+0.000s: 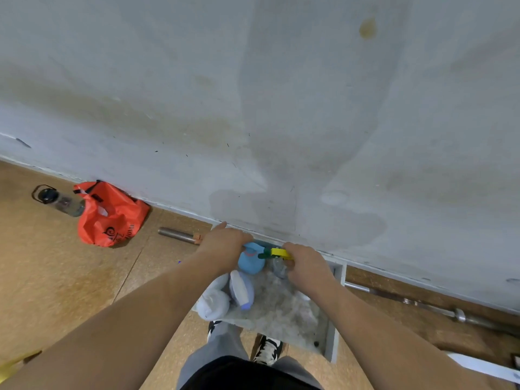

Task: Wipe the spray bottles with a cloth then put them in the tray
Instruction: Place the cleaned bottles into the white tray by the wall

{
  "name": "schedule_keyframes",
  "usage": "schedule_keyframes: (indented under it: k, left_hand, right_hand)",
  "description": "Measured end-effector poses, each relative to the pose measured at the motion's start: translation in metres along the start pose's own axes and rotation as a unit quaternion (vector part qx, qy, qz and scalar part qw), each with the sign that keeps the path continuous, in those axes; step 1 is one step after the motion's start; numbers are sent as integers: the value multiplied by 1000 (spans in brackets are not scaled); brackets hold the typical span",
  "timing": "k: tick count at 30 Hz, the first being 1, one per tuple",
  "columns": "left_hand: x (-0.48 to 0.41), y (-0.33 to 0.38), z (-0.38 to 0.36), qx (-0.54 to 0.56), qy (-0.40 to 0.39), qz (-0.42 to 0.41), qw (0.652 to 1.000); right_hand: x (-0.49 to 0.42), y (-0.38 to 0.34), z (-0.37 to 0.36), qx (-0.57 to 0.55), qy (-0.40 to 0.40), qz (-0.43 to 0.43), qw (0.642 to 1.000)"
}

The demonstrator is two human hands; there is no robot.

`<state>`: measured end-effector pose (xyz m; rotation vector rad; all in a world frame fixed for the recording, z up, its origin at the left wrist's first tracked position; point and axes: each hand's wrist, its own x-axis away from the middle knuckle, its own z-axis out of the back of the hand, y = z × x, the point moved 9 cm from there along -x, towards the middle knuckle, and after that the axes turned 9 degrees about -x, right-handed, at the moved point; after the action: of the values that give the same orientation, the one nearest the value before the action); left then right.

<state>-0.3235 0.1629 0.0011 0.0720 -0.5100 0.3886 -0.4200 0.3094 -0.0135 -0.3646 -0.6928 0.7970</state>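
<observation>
Both over the speckled tray (333,343): right hand (307,266) curls round a yellow-triggered clear bottle (279,266), left hand's (225,244) grip hidden.

Grey wall (253,94), scuffed and blotched, with a yellowish stain (367,28) high on the right. Brown speckled floor (56,277) below. Orange plastic bag (112,218) with black print, slumped against the wall base at left. Clear drinking bottle (60,201) with a dark lid, lying on its side just left of the bag. Metal bar (177,235) flat on the floor along the wall base; further bar section (422,304) at right. White strip (484,367) at lower right edge; yellow object (11,367), unidentifiable, at lower left edge.
</observation>
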Motion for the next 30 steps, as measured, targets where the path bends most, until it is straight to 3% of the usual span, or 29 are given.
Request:
schedule_keyframes:
  k: [7, 21, 30]
  left_hand:
    - [-15, 4, 7, -37, 3, -27, 999]
    - [-14, -12, -4, 31, -14, 13, 999]
    - [-10, -4, -2, 30, -14, -7, 999]
  right_hand:
    - [1, 7, 3, -2, 22, -31, 999]
    - [0, 2, 5, -7, 25, -36, 999]
    - [-1, -10, 12, -5, 23, -38, 999]
